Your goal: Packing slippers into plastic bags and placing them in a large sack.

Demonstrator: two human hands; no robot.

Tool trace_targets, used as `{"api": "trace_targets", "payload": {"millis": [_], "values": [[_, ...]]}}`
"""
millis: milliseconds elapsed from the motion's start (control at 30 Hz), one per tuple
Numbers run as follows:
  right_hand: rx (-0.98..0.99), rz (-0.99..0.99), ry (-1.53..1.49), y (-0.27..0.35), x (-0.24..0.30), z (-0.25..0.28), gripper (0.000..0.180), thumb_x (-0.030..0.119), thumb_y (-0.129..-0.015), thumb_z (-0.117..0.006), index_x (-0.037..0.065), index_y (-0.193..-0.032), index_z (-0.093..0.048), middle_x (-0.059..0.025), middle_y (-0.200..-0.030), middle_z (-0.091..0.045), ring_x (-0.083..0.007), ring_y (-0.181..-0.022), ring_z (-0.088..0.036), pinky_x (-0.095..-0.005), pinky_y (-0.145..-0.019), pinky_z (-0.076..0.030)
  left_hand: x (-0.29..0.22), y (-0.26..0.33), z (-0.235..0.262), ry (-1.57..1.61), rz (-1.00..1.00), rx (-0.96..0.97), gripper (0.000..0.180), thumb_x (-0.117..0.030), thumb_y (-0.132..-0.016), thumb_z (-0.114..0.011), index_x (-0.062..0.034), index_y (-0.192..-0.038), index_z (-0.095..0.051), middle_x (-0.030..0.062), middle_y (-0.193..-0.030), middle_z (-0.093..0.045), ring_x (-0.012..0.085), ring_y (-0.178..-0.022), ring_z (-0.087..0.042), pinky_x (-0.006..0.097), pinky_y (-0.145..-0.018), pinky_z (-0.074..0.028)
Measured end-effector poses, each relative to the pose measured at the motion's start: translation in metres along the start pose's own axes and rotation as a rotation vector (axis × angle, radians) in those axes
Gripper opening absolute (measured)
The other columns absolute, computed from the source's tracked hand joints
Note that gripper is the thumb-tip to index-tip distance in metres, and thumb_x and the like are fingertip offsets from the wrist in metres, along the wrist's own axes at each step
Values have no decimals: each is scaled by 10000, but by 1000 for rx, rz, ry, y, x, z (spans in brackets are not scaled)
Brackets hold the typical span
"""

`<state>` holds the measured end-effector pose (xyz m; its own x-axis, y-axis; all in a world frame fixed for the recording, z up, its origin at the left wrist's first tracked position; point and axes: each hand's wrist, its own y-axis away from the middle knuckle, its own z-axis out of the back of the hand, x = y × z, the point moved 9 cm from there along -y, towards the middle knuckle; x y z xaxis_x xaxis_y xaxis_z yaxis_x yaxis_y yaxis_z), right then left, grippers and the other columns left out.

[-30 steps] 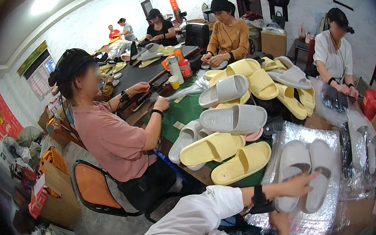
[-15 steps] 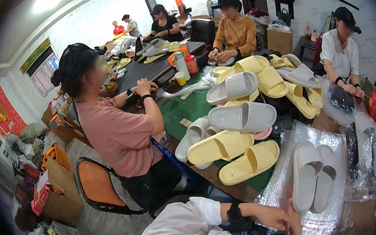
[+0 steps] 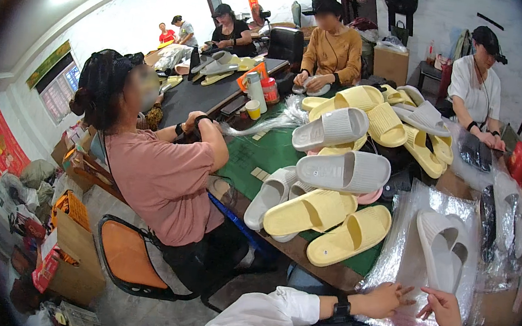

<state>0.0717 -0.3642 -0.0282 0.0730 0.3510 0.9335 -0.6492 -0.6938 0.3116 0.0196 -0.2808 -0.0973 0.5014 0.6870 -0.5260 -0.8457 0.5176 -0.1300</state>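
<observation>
Bright indoor light, ceiling lamp glare upper left, fisheye-bent dark rim

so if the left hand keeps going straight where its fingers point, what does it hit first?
The left hand points right across the clear plastic sheet, fingers spread. First in that line is likely the right hand, just apart from its fingertips. The pair of grey slippers lies higher up, off the line. Depth is uncertain.
</observation>
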Motion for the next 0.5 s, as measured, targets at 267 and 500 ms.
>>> {"api": "trace_targets", "payload": {"millis": [267,500], "values": [[-212,45,345,-22,20,41,364,105,-865,-589,40,-1223,-578,-186,-971,-595,-198,-831,-583,-307,-770,-461,4,3,-15,-74,20,-97,360,-248,-797,-596,-105,-1127,-584,93,-1113,-495,275,-1079,-406,385,-888,-334],[-344,95,773,-84,-15,78,443,269,-810,-655,34,-1180,-591,-318,-1337,-373,-423,-1252,-374,-434,-996,-340,-1,6,-10,-118,0,-228,307,-245,-757,-631,-101,-1027,-607,87,-1015,-503,265,-1036,-415,373,-855,-337]]}}
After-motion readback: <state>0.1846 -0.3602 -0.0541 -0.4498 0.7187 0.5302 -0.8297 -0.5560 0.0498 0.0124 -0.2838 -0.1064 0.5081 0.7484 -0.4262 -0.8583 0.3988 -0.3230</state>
